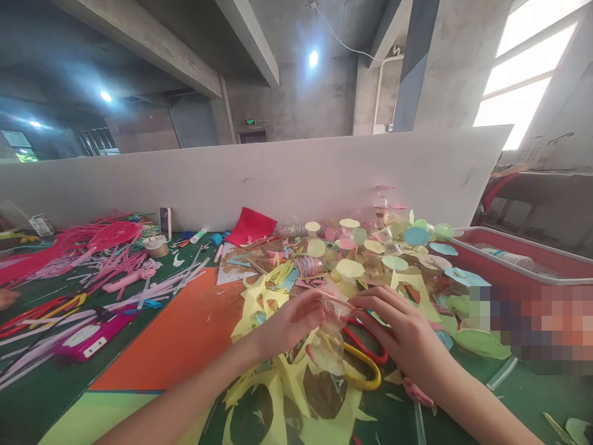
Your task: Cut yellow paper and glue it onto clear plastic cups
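My left hand (296, 318) is closed on a clear plastic bottle piece (328, 352), thumb and fingers at its upper part. From the other side, the bent fingers of my right hand (398, 321) grip its rim, where a thin pink edge shows; those fingertips are partly hidden. Just behind and below the piece lie scissors with red and yellow handles (370, 378), their blades out of sight. Yellow paper scraps (280, 402) with round holes cut in them spread under both hands.
Beyond my hands stand several clear bottle pieces topped with coloured paper discs (349, 269). An orange sheet (171, 334) lies left, near a pink glue gun (97, 334) and pink strips (125, 266). A red bin (532, 253) stands right; a white partition (208, 179) closes the back.
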The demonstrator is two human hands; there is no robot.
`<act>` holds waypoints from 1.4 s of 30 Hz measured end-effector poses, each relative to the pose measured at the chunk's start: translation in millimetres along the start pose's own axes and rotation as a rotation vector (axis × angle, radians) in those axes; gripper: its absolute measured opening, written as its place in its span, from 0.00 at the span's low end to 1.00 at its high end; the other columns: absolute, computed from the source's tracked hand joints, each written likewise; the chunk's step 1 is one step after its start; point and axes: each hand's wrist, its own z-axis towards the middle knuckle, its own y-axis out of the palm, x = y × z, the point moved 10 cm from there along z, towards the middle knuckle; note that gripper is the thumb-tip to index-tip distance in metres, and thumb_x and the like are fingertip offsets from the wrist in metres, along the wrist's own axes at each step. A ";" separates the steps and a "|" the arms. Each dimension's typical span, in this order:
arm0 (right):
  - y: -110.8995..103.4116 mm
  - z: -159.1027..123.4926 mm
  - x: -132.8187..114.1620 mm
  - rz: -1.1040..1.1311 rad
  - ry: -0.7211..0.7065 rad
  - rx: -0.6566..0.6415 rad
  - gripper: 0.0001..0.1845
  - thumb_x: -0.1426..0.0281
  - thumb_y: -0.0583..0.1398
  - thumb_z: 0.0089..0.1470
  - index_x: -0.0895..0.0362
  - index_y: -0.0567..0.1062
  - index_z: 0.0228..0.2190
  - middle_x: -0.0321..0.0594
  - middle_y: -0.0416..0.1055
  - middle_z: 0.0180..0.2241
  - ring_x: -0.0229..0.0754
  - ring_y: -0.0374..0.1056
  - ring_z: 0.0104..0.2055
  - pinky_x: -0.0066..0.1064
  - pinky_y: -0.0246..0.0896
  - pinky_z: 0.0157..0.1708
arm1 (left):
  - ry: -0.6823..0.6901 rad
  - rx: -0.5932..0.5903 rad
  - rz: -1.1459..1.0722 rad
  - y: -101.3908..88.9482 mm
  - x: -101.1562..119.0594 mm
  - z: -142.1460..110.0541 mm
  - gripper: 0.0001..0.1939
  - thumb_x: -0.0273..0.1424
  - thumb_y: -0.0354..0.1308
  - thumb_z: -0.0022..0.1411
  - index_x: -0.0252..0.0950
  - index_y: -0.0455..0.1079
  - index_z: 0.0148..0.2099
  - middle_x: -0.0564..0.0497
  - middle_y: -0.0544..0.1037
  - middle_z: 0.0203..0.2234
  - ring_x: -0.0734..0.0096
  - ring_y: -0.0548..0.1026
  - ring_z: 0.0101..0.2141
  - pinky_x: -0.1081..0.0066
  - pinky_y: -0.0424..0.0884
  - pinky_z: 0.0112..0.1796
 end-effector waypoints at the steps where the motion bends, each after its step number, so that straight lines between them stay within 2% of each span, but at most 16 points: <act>1: 0.9 -0.4 1.5 -0.020 0.006 -0.002 0.08 0.69 0.53 0.65 0.54 0.72 0.39 0.42 0.72 0.35 0.44 0.68 0.38 0.35 0.66 0.36 | -0.007 0.003 0.017 -0.8 -0.2 -0.2 0.21 0.46 0.55 0.63 0.38 0.67 0.52 0.45 0.73 0.46 0.59 0.70 0.49 0.62 0.65 0.49; 5: 5.9 -3.0 5.1 -0.074 0.014 -0.023 0.09 0.68 0.52 0.65 0.54 0.71 0.39 0.43 0.72 0.35 0.46 0.68 0.38 0.37 0.64 0.36 | -0.016 -0.010 0.030 0.9 2.8 -0.4 0.20 0.46 0.53 0.64 0.38 0.67 0.50 0.48 0.75 0.40 0.60 0.70 0.47 0.63 0.64 0.49; 14: 12.1 -2.7 0.8 -0.134 -0.036 -0.070 0.07 0.71 0.52 0.65 0.56 0.69 0.42 0.43 0.71 0.37 0.47 0.66 0.39 0.39 0.63 0.38 | -0.070 0.029 -0.054 0.6 -1.9 0.6 0.23 0.48 0.56 0.61 0.36 0.68 0.49 0.46 0.75 0.45 0.59 0.70 0.48 0.64 0.65 0.49; 19: 7.6 -1.7 -4.0 -0.129 -0.071 -0.051 0.10 0.71 0.50 0.66 0.56 0.70 0.39 0.43 0.72 0.34 0.45 0.66 0.37 0.38 0.63 0.35 | -0.081 -0.005 -0.082 3.1 -6.1 -1.7 0.19 0.45 0.54 0.64 0.37 0.69 0.49 0.46 0.76 0.45 0.59 0.70 0.49 0.62 0.64 0.50; 22: 4.5 -1.7 -6.9 -0.120 -0.088 -0.043 0.10 0.72 0.49 0.66 0.56 0.70 0.38 0.43 0.72 0.33 0.45 0.66 0.36 0.38 0.63 0.35 | -0.090 0.006 -0.078 1.8 -6.9 -3.2 0.19 0.45 0.54 0.64 0.37 0.69 0.50 0.47 0.76 0.47 0.58 0.69 0.51 0.62 0.64 0.51; 27: 2.1 -0.1 -11.5 -0.119 -0.103 -0.034 0.11 0.73 0.49 0.66 0.56 0.70 0.35 0.42 0.72 0.32 0.44 0.65 0.34 0.37 0.62 0.34 | -0.066 -0.043 -0.077 6.3 -3.4 -2.0 0.18 0.44 0.52 0.66 0.39 0.69 0.51 0.48 0.77 0.46 0.60 0.71 0.50 0.62 0.63 0.51; 30: 2.6 1.1 -12.3 -0.134 -0.111 -0.034 0.11 0.73 0.50 0.66 0.57 0.70 0.34 0.42 0.72 0.30 0.45 0.64 0.34 0.37 0.61 0.33 | -0.073 -0.027 -0.062 3.8 -7.9 -1.2 0.21 0.46 0.53 0.64 0.39 0.69 0.52 0.48 0.76 0.46 0.58 0.69 0.51 0.61 0.62 0.52; 34: 5.4 1.6 -2.4 -0.153 -0.077 -0.048 0.10 0.74 0.51 0.65 0.57 0.71 0.35 0.41 0.71 0.30 0.45 0.63 0.34 0.36 0.61 0.33 | -0.134 0.064 -0.023 -6.2 -23.1 -1.7 0.29 0.49 0.53 0.63 0.41 0.61 0.60 0.45 0.72 0.51 0.58 0.69 0.51 0.61 0.65 0.49; 38: 9.1 0.8 8.2 -0.186 -0.065 -0.056 0.09 0.73 0.52 0.65 0.57 0.72 0.36 0.41 0.72 0.31 0.46 0.63 0.36 0.37 0.61 0.34 | -0.041 0.009 -0.081 -0.2 -17.5 0.6 0.33 0.47 0.53 0.64 0.42 0.49 0.66 0.43 0.72 0.47 0.61 0.72 0.45 0.66 0.68 0.40; 40: 10.5 0.5 10.6 -0.201 -0.072 -0.053 0.10 0.72 0.51 0.65 0.57 0.72 0.37 0.42 0.72 0.32 0.46 0.64 0.37 0.37 0.62 0.36 | -0.037 -0.004 -0.120 2.7 -16.0 0.9 0.34 0.44 0.56 0.63 0.43 0.48 0.66 0.43 0.72 0.46 0.61 0.72 0.46 0.69 0.67 0.37; 42: 11.9 0.5 12.0 -0.216 -0.071 -0.053 0.10 0.72 0.51 0.65 0.57 0.72 0.38 0.42 0.73 0.32 0.46 0.65 0.37 0.37 0.62 0.36 | -0.061 -0.015 -0.169 6.7 -16.2 0.2 0.34 0.42 0.59 0.62 0.46 0.48 0.65 0.45 0.72 0.46 0.61 0.72 0.47 0.68 0.67 0.39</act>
